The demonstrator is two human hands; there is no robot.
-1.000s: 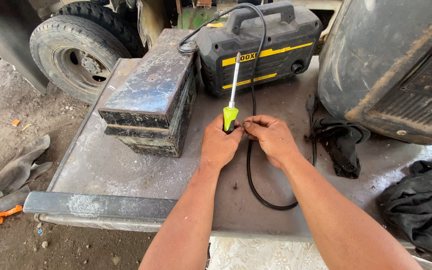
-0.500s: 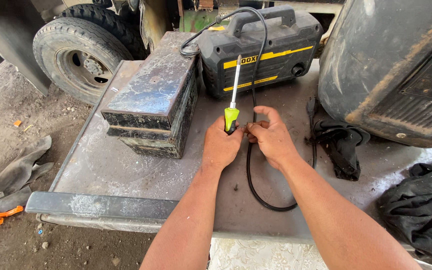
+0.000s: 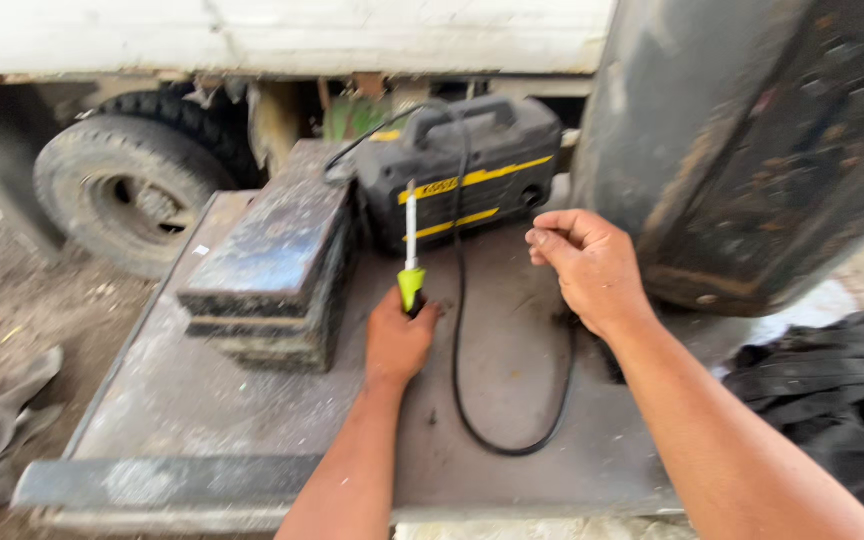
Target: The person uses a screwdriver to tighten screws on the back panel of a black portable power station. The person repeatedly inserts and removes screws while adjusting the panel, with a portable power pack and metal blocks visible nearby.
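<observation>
Your left hand (image 3: 398, 342) grips the lance (image 3: 411, 250) upright, nozzle clear of the table (image 3: 252, 420); your right hand (image 3: 588, 265) hovers, fingers loosely curled, empty.

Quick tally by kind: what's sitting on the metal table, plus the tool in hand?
Black and yellow machine case: 1
Black hose: 1
Stack of dark metal plates: 1
Green-tipped white wand, held in the left hand: 1
Total: 4
The right hand holds nothing.
</observation>
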